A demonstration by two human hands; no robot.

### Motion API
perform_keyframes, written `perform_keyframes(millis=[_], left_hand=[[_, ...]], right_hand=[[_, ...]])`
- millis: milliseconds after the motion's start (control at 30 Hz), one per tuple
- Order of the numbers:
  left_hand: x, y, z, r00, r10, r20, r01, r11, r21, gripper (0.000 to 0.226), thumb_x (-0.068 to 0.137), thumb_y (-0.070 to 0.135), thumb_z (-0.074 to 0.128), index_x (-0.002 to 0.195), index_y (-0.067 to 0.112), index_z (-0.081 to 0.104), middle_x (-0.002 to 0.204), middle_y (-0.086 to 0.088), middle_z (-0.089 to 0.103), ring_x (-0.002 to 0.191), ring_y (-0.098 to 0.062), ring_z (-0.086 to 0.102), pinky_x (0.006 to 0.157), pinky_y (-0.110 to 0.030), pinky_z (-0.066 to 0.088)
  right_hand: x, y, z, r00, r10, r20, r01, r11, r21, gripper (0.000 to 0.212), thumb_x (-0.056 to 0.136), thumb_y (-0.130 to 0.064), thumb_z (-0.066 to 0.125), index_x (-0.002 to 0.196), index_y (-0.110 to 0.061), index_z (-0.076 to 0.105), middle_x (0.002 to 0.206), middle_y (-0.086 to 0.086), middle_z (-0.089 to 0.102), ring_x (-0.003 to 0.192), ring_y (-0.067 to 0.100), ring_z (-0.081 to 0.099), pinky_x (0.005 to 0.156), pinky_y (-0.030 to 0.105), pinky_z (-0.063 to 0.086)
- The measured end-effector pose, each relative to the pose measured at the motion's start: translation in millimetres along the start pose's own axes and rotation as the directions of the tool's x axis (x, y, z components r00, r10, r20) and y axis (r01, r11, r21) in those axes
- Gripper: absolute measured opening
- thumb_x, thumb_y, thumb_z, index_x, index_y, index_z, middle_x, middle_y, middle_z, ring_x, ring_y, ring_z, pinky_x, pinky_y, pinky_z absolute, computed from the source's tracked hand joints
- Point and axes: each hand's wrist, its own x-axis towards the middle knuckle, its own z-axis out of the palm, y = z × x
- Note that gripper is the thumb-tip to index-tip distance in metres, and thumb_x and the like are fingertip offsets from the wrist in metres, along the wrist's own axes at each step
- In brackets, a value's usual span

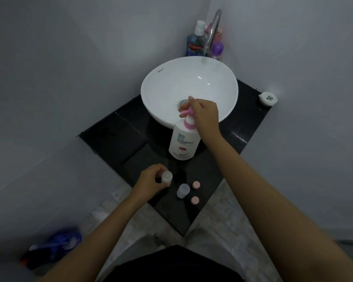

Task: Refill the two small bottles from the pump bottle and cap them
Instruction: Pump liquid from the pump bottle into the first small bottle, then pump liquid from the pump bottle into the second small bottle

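Head view of a black corner counter (114, 131) bearing a white basin (163, 92) in the upper centre of the frame. The white pump bottle (182, 142) stands upright at centre frame, just in front of the basin, with its pink pump head (186, 112) pointing toward the left of the frame. The right hand (205, 112) sits on top of the pump, fingers curled around the pump head. Lower and to the left, the left hand (149, 180) grips a small uncapped bottle (167, 176), thumb and fingers wrapped round its body, near the counter's front edge. A second small bottle (183, 190), bluish and also uncapped, stands just to the right of the held one. Two pink caps (196, 185) (195, 199) lie on the counter just right of that bottle, one above the other in the frame, apart from each other. A faucet (212, 31) and toiletry bottles (195, 40) occupy the upper centre behind the basin.
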Motion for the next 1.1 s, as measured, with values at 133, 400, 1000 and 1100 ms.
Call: perform_keyframes(millis=[133, 400, 1000, 1100], left_hand=[[-4, -11, 8, 0.999, 0.000, 0.043, -0.002, 0.999, 0.046, 0.030, 0.070, 0.006, 0.078, 0.094, 0.013, 0.062, 0.099, -0.002, 0.066, 0.094, -0.013, 0.062, 0.081, -0.011, 0.045], [-3, -9, 7, 0.998, 0.006, 0.057, -0.013, 0.991, 0.131, 0.039, 0.063, 0.013, 0.080, 0.096, 0.021, 0.060, 0.099, 0.004, 0.063, 0.093, -0.010, 0.058, 0.083, -0.027, 0.046], [-6, 41, 24, 0.976, 0.107, 0.192, -0.192, 0.841, 0.506, 0.039, 0.070, 0.041, 0.074, 0.106, 0.030, 0.065, 0.115, 0.009, 0.061, 0.130, -0.007, 0.035, 0.106, -0.060, -0.023], [-4, 46, 18, 0.985, 0.117, 0.128, -0.163, 0.880, 0.446, 0.035, 0.071, 0.043, 0.073, 0.104, 0.030, 0.065, 0.116, 0.010, 0.061, 0.128, -0.005, 0.038, 0.111, -0.058, -0.018]], right_hand=[[2, 1, 1, 1.000, 0.004, 0.002, -0.004, 1.000, -0.016, 0.037, 0.096, -0.018, 0.049, 0.074, 0.004, 0.070, 0.056, -0.002, 0.067, 0.067, 0.023, 0.064, 0.052, 0.010, 0.048], [5, 6, 1, 1.000, -0.018, 0.018, 0.018, 0.999, -0.028, 0.038, 0.096, -0.018, 0.049, 0.068, -0.003, 0.069, 0.064, 0.004, 0.070, 0.070, 0.033, 0.066, 0.071, 0.043, 0.055], [2, 2, -1, 0.999, -0.022, 0.033, 0.024, 0.997, -0.071, 0.038, 0.097, -0.019, 0.047, 0.072, -0.001, 0.069, 0.069, 0.004, 0.071, 0.078, 0.038, 0.069, 0.075, 0.047, 0.056], [4, 3, 0, 0.999, -0.020, 0.041, 0.023, 0.998, -0.066, 0.038, 0.097, -0.020, 0.048, 0.073, -0.001, 0.070, 0.069, 0.004, 0.071, 0.079, 0.038, 0.069, 0.075, 0.047, 0.056]])
